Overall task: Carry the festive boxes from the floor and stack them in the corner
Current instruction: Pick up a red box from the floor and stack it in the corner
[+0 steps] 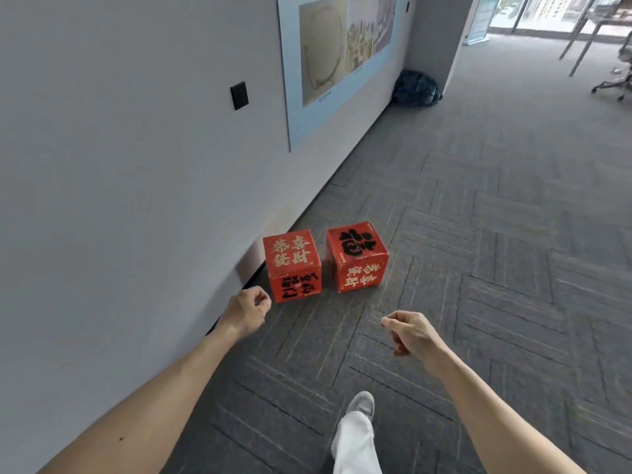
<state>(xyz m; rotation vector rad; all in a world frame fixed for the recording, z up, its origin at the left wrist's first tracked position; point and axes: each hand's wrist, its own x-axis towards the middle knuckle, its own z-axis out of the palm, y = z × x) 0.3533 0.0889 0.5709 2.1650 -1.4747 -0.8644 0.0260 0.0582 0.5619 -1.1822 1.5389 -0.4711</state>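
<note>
Two red festive boxes with gold and black characters stand side by side on the grey carpet near the wall. The left box (292, 265) is closest to the wall; the right box (357, 256) sits a small gap away. My left hand (248, 311) hovers just in front of the left box's lower left corner, its fingers loosely curled and holding nothing. Further back and to the right, my right hand (412, 333) hangs with loosely curled fingers, also holding nothing. Neither hand touches a box.
A grey wall (136, 165) runs along the left with a black switch plate (238, 95) and a large poster (342, 53). A dark bag (415, 88) lies in the far corner. A table and office chair (615, 77) stand at far right. My white-trousered leg (355, 436) steps forward.
</note>
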